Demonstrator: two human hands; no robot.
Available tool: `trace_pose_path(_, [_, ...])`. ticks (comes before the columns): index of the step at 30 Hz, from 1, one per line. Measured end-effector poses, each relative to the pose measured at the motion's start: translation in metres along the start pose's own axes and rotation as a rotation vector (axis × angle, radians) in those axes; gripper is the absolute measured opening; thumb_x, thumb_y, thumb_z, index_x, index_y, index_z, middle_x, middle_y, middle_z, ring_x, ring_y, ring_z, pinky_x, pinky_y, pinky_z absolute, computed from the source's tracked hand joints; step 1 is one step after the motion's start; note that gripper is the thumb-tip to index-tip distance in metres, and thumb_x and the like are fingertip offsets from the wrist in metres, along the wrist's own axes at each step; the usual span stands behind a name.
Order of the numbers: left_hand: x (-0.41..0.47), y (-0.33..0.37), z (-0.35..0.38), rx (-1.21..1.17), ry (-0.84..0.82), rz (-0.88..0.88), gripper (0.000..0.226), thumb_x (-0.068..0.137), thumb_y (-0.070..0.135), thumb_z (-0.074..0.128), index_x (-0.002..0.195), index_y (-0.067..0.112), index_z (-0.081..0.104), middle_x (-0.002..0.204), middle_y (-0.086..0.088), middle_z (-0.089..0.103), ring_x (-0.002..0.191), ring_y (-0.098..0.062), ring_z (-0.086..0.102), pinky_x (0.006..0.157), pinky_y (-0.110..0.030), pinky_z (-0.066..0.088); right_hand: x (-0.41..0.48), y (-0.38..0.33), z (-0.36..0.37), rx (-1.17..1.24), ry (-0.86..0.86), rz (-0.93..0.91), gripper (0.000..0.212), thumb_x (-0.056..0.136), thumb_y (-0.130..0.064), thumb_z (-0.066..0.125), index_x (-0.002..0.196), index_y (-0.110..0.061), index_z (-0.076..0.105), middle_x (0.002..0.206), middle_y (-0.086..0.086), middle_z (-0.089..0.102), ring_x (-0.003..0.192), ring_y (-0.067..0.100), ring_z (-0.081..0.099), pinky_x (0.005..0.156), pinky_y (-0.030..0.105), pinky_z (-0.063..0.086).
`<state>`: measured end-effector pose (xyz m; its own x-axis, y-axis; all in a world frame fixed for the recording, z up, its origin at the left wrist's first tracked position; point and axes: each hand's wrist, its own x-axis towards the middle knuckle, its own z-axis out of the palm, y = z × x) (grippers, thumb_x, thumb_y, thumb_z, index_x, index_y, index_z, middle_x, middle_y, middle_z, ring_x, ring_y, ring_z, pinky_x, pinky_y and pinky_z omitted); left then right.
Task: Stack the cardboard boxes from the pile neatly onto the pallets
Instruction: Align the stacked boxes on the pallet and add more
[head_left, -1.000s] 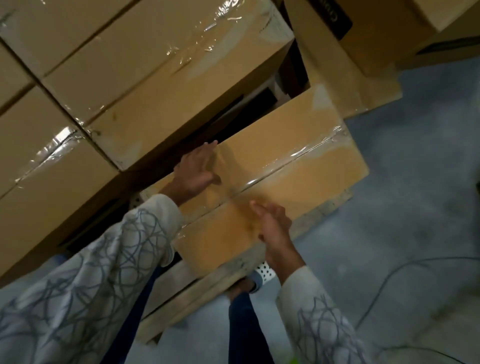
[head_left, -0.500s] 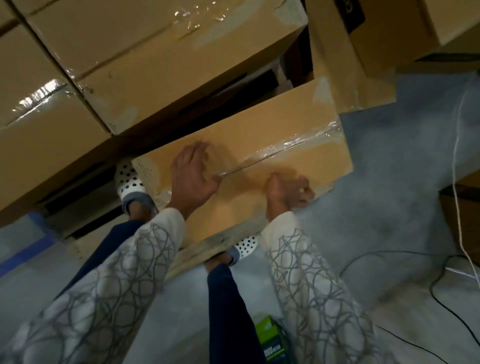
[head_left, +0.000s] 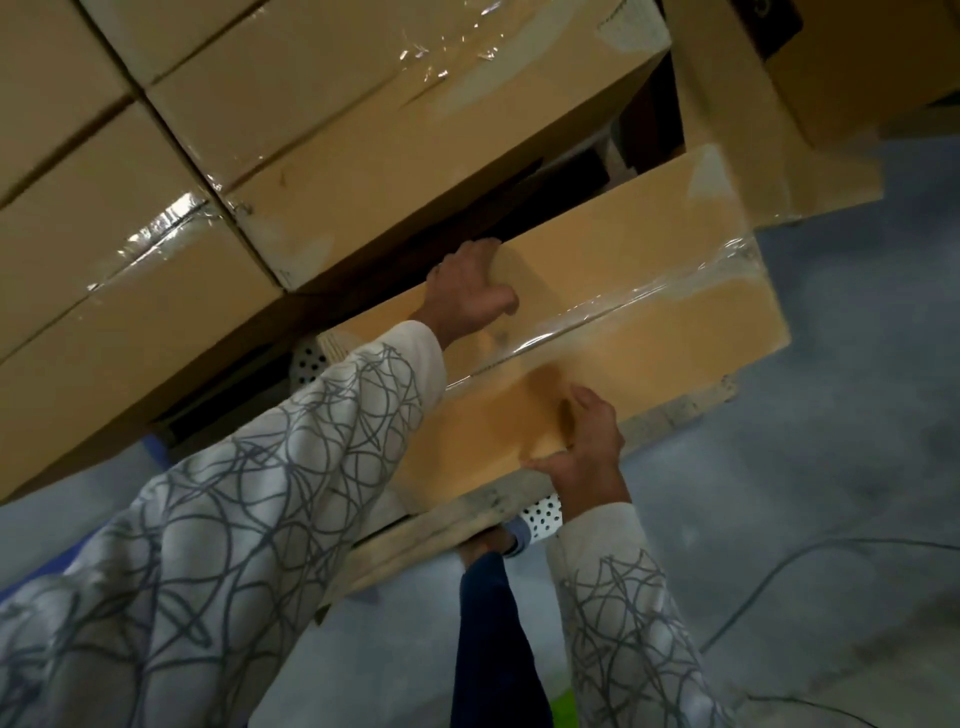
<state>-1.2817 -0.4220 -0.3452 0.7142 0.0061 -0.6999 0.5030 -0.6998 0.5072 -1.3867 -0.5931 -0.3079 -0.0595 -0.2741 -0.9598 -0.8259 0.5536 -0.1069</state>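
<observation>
Far left is a big stack of tan cardboard boxes sealed with shiny clear tape (head_left: 156, 260), already squared up and sitting higher than the one being worked on. Just right of it, the left hand (head_left: 470, 296) reaches across, its fingers hooked over the far long edge of a flat tan cardboard box with a clear tape seam (head_left: 649, 280), so that hand has a real grip. The flat box lies on a pale wooden pallet (head_left: 467, 512), tucked low beside the stack with a dark gap between them. Its long axis runs from lower left to upper right in the view, same way as the tape seam.

The right hand (head_left: 587, 441) is on the near long edge, thumb along the lower rim and fingers over the top, pinching the cardboard. So the box sits between the two hands, one on each long side, and the right hand is nearer the body. My guess is the next move is a nudge toward the stack to close the gap.

A white perforated shoe (head_left: 543, 519) pokes out under the pallet edge. To the right there's a blue-grey concrete floor (head_left: 831, 415) with a thin dark cable (head_left: 769, 577) trailing across it, and more loose tan cartons (head_left: 753, 130) up top right.
</observation>
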Motion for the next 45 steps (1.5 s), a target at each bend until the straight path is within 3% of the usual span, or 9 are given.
trace_pose_path(4, [0.006, 0.011, -0.009, 0.095, 0.037, 0.04, 0.089, 0.077, 0.038, 0.078, 0.155, 0.02, 0.04, 0.15, -0.008, 0.048, 0.134, -0.032, 0.046, 0.11, -0.048, 0.038, -0.004, -0.008, 0.01, 0.016, -0.01, -0.017, 0.063, 0.078, -0.031, 0.078, 0.135, -0.025, 0.051, 0.126, 0.004, 0.051, 0.113, 0.037, 0.046, 0.087, 0.082, 0.042])
trace_pose_path(8, [0.013, 0.019, -0.022, 0.152, 0.066, 0.093, 0.087, 0.08, 0.037, 0.076, 0.156, 0.02, 0.038, 0.149, -0.007, 0.047, 0.134, -0.031, 0.045, 0.112, -0.047, 0.036, -0.009, -0.008, 0.02, 0.049, -0.045, -0.024, 0.086, 0.057, -0.038, 0.082, 0.135, -0.027, 0.048, 0.128, 0.011, 0.057, 0.109, 0.046, 0.056, 0.056, 0.075, 0.049])
trace_pose_path(13, [0.013, 0.017, -0.035, 0.123, 0.087, 0.088, 0.088, 0.077, 0.037, 0.074, 0.155, 0.019, 0.038, 0.151, -0.007, 0.045, 0.137, -0.032, 0.041, 0.113, -0.048, 0.032, -0.013, 0.002, 0.03, 0.071, -0.036, -0.006, 0.092, 0.051, -0.042, 0.085, 0.135, -0.03, 0.05, 0.134, 0.01, 0.056, 0.116, 0.046, 0.056, 0.081, 0.086, 0.035])
trace_pose_path(17, [0.01, 0.007, -0.039, 0.051, 0.109, 0.084, 0.088, 0.079, 0.033, 0.077, 0.157, 0.019, 0.036, 0.154, -0.007, 0.043, 0.139, -0.032, 0.04, 0.115, -0.048, 0.03, -0.022, -0.002, 0.033, 0.083, -0.008, -0.045, 0.074, 0.064, -0.041, 0.082, 0.132, -0.029, 0.055, 0.129, 0.008, 0.06, 0.11, 0.041, 0.059, 0.087, 0.077, 0.043])
trace_pose_path(25, [0.013, 0.0, -0.049, -0.061, 0.08, -0.002, 0.102, 0.061, 0.043, 0.067, 0.156, 0.021, 0.038, 0.154, -0.007, 0.044, 0.137, -0.035, 0.045, 0.111, -0.055, 0.039, -0.013, -0.024, 0.045, -0.016, 0.027, -0.067, 0.064, 0.078, -0.034, 0.081, 0.135, -0.026, 0.053, 0.127, 0.007, 0.053, 0.083, 0.023, 0.049, 0.049, 0.056, 0.049])
trace_pose_path(30, [0.032, 0.0, -0.052, -0.005, 0.058, 0.02, 0.093, 0.072, 0.038, 0.073, 0.157, 0.019, 0.037, 0.156, -0.009, 0.041, 0.14, -0.035, 0.038, 0.113, -0.048, 0.033, -0.001, -0.032, 0.052, 0.016, 0.0, -0.033, 0.059, 0.083, -0.035, 0.078, 0.135, -0.027, 0.051, 0.125, 0.006, 0.05, 0.098, 0.035, 0.049, 0.089, 0.08, 0.041])
trace_pose_path(33, [0.032, -0.003, -0.054, -0.001, 0.071, 0.058, 0.093, 0.067, 0.037, 0.065, 0.154, 0.011, 0.042, 0.152, -0.015, 0.044, 0.137, -0.037, 0.041, 0.109, -0.042, 0.036, 0.007, -0.028, 0.056, -0.004, -0.017, -0.039, 0.063, 0.082, -0.04, 0.077, 0.138, -0.031, 0.051, 0.134, 0.005, 0.048, 0.123, 0.039, 0.045, 0.097, 0.081, 0.036])
trace_pose_path(41, [-0.046, -0.039, -0.009, -0.209, 0.205, 0.052, 0.076, 0.068, 0.025, 0.061, 0.141, 0.006, 0.057, 0.137, -0.013, 0.058, 0.125, -0.03, 0.05, 0.1, -0.032, 0.042, 0.021, 0.005, 0.062, 0.009, -0.021, -0.193, 0.042, 0.084, -0.03, 0.078, 0.117, -0.027, 0.052, 0.114, 0.001, 0.061, 0.107, 0.024, 0.06, 0.102, 0.052, 0.049])
trace_pose_path(45, [-0.09, -0.071, 0.006, -0.277, 0.514, -0.248, 0.072, 0.073, 0.029, 0.066, 0.141, 0.01, 0.054, 0.14, -0.012, 0.05, 0.127, -0.03, 0.045, 0.105, -0.038, 0.038, 0.02, 0.038, 0.065, -0.078, 0.025, -0.281, 0.091, 0.075, -0.023, 0.087, 0.151, -0.02, 0.037, 0.148, 0.007, 0.053, 0.127, 0.028, 0.056, 0.111, 0.05, 0.046])
